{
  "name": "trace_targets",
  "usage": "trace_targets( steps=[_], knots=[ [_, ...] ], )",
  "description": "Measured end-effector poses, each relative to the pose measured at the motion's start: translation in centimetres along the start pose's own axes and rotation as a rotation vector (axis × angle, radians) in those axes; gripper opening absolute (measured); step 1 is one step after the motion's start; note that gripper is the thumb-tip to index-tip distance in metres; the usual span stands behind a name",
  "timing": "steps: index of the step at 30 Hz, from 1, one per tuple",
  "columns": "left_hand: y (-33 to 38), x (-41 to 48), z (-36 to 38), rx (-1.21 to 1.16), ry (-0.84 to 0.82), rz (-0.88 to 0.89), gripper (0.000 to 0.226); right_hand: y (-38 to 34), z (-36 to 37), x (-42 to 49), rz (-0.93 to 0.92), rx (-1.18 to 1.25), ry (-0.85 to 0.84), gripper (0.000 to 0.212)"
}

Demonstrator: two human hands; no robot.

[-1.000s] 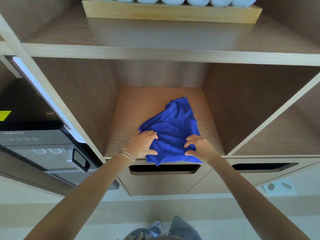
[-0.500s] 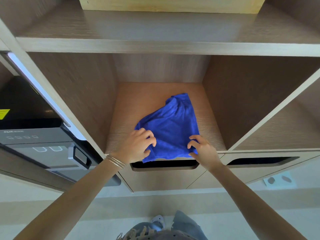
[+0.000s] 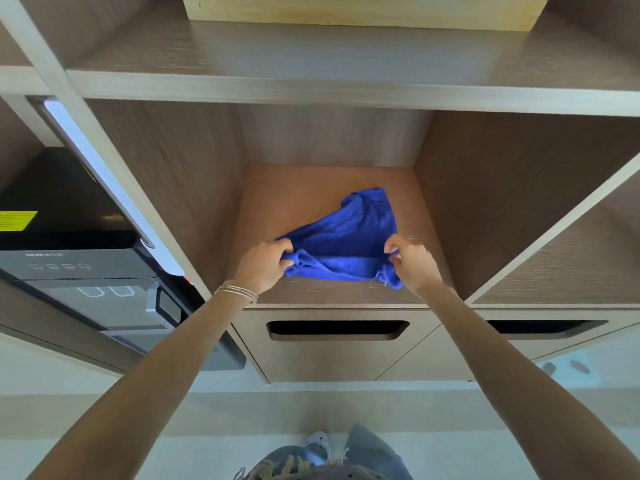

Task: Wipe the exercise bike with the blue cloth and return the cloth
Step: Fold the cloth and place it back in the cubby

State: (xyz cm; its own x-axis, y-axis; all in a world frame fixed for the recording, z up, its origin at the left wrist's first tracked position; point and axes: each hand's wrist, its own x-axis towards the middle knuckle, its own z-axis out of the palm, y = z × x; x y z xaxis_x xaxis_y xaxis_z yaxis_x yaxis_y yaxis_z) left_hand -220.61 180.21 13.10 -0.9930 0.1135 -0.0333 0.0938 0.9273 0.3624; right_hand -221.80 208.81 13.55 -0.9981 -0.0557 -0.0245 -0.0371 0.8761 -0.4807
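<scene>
Wooden shelf (image 3: pixel 311 188) bears the blue cloth (image 3: pixel 349 237) near its front edge, your left hand (image 3: pixel 263 268) and right hand (image 3: pixel 414 266) each pinching a near corner — hold both level and fold it flat.

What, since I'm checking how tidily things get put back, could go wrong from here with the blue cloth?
1. The left hand and right hand pinch only the near corners of the crumpled blue microfibre cloth; a slipped corner would likely leave it lopsided.
2. Its near edge sits close to the front lip of the brown wooden cubby; pulled back, it could hang over the dark slot below.
</scene>
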Motion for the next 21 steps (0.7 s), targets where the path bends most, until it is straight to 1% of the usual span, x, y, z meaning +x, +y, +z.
trace_targets(
  steps=[2, 3, 5, 6, 7, 8, 9, 10, 12, 14, 16, 17, 19, 20, 21],
  knots=[
    [0.3, 0.6, 0.0, -0.037, -0.001, -0.032, 0.025, -0.2, -0.1, -0.2, -0.055, -0.04, 0.038, 0.028],
    [0.4, 0.6, 0.1, -0.047, 0.003, -0.034, 0.027, -0.3, -0.1, -0.5, -0.11, -0.024, 0.03, 0.027],
    [0.3, 0.4, 0.3, -0.066, 0.025, -0.011, 0.025, -0.2, 0.2, -1.4, -0.214, -0.003, -0.076, 0.017],
    [0.3, 0.1, 0.4, -0.078, 0.048, 0.027, 0.023, -0.3, 0.5, -1.9, -0.239, -0.051, -0.16, 0.015],
    [0.2, -0.2, 0.5, -0.087, 0.08, 0.097, 0.022, -0.2, 0.8, -2.3, -0.244, -0.13, -0.226, 0.024],
    [0.2, -0.4, 0.6, -0.087, 0.118, 0.194, 0.022, -0.1, 1.2, -2.5, -0.243, -0.183, -0.255, 0.033],
    [0.3, -0.6, 0.6, -0.072, 0.152, 0.296, 0.025, -0.2, 1.4, -2.5, -0.235, -0.204, -0.246, 0.038],
    [0.3, -0.6, 0.5, -0.056, 0.179, 0.375, 0.029, -0.3, 1.6, -2.3, -0.226, -0.197, -0.213, 0.038],
    [0.3, -0.6, 0.3, -0.039, 0.197, 0.442, 0.034, -0.5, 1.4, -1.8, -0.207, -0.188, -0.156, 0.031],
    [0.1, -0.3, 0.1, -0.014, 0.192, 0.446, 0.038, -0.3, 1.1, -1.2, -0.188, -0.153, -0.132, 0.024],
    [-0.2, 0.1, 0.0, 0.022, 0.185, 0.401, 0.039, 0.2, 0.7, -0.6, -0.144, -0.004, -0.13, 0.021],
    [-0.3, 0.3, -0.1, 0.032, 0.173, 0.355, 0.037, 0.4, 0.4, -0.4, -0.113, 0.101, -0.139, 0.02],
    [-0.3, 0.6, -0.2, 0.033, 0.132, 0.243, 0.024, 0.6, -0.4, 0.1, -0.039, 0.292, -0.173, 0.02],
    [-0.2, 0.7, -0.3, 0.033, 0.118, 0.201, 0.016, 0.7, -0.8, 0.3, -0.004, 0.349, -0.2, 0.02],
    [-0.2, 0.9, -0.3, 0.044, 0.1, 0.177, 0.013, 0.9, -1.3, 0.5, 0.016, 0.37, -0.232, 0.02]
  ],
)
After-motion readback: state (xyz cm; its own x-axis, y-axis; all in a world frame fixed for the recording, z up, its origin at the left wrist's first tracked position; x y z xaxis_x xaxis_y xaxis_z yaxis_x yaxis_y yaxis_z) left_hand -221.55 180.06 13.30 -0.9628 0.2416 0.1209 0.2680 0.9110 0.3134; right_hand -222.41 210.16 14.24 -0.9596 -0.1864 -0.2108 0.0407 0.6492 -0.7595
